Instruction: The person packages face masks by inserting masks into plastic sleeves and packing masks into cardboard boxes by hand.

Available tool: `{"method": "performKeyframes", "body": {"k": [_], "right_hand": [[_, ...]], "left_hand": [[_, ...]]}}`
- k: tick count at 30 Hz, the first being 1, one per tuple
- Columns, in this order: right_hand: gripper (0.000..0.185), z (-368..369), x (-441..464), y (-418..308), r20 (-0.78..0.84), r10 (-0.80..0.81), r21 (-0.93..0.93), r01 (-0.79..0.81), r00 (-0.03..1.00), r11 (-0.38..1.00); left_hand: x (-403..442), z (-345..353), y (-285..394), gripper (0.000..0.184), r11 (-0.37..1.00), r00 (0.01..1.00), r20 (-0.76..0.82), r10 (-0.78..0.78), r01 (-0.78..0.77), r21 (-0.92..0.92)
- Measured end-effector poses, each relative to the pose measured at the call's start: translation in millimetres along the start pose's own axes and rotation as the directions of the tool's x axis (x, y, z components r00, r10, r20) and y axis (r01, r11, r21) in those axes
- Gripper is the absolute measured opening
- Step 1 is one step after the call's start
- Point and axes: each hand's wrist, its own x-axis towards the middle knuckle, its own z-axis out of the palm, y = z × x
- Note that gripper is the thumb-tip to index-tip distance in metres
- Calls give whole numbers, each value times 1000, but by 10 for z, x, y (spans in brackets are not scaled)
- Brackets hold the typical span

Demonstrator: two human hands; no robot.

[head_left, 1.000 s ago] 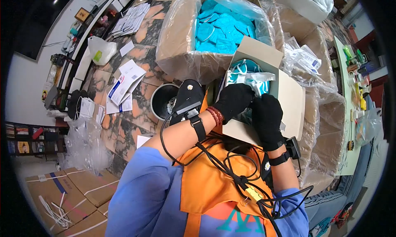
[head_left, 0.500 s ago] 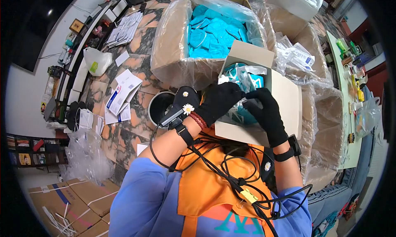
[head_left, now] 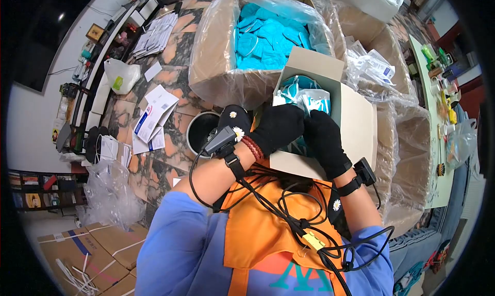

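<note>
Both of my hands wear black gloves and are closed, close together over an open cardboard box (head_left: pixel 356 133) on my lap. My left hand (head_left: pixel 281 125) and my right hand (head_left: pixel 324 141) pinch the near end of a clear plastic bag (head_left: pixel 315 96) with teal and white contents. Its gripped edge is hidden behind my fingers. Under and beside the bag, more teal packaged pieces (head_left: pixel 296 85) lie inside the box; their exact kind is partly hidden.
Beyond the box stands a large plastic-lined carton (head_left: pixel 214 64) full of teal padded pieces (head_left: pixel 270 38). Another lined carton at right holds clear packets (head_left: pixel 379 69). A dark bin (head_left: pixel 202 131) stands left of my knee. Printed cartons (head_left: pixel 155 115) lie flat on the floor. Black cables (head_left: pixel 281 208) cross my lap.
My hands have come closer together, and my right fingers have curled in at the bag. The bag's printed far end now shows more plainly beyond my hands.
</note>
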Motion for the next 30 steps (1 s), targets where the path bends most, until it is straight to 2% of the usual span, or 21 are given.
{"method": "performKeyframes", "body": {"k": [1,2,4,6,7,8,10,12,14,15,16,18,19,21,22,23,26,27,30], "right_hand": [[9,6,-27,-20,-63,-39,-11,38,997,999],[9,-46,-22,-82,-56,-40,-6,40,998,999],[8,-210,26,-227,185,53,-71,-41,981,997],[8,-252,17,-331,160,32,-89,-18,987,996],[7,-281,-16,-378,130,23,-114,-8,991,993],[7,-325,-37,-421,139,13,-108,3,990,994],[8,-388,-52,-488,104,67,-187,-46,992,981],[8,-411,-102,-466,108,53,-197,-31,993,980],[9,-475,-95,-441,100,-2,-202,22,995,979],[9,-492,-102,-420,97,-2,-206,22,995,978],[9,-507,-129,-411,102,-22,-204,43,995,978],[10,-537,-169,-420,111,-53,-200,75,992,977],[10,-572,-201,-437,105,-54,-218,76,993,973],[11,-608,-252,-438,101,-61,-236,83,993,968],[10,-611,-276,-432,95,-17,-219,38,995,975],[10,-614,-279,-427,88,25,-203,-7,996,979],[10,-694,-237,-461,14,-16,-193,19,1000,981],[10,-694,-224,-431,9,-15,-198,17,1000,980],[10,-695,-121,-220,58,47,-208,-34,997,978]], "left_hand": [[-7,64,-22,18,1000,1000,0,-6,6,-3],[-27,169,-80,17,999,1000,-12,-23,22,-43],[-39,341,-199,17,995,998,-32,-61,58,-84],[20,403,-321,19,982,991,106,85,-101,157],[39,259,-232,19,984,991,129,-45,21,179],[42,281,-299,19,983,991,125,-58,35,178],[63,289,-434,18,985,998,4,-56,55,162],[47,361,-385,17,979,996,-12,-84,85,183],[108,330,-246,17,972,987,-25,-161,163,167],[131,307,-182,16,969,973,-39,-229,231,91],[144,365,-198,16,969,973,-38,-228,231,90],[193,473,-287,16,978,970,-186,-153,176,111],[234,466,-318,16,949,975,-94,-201,218,227],[299,465,-357,16,941,968,-66,-243,251,226],[320,453,-349,16,933,960,-32,-277,277,232],[372,428,-288,19,890,909,-15,-416,411,199],[385,523,-445,21,928,945,-47,-325,328,176],[392,589,-516,20,947,936,-140,-322,319,-43],[411,354,-525,24,937,934,-75,-350,350,-14]]}}
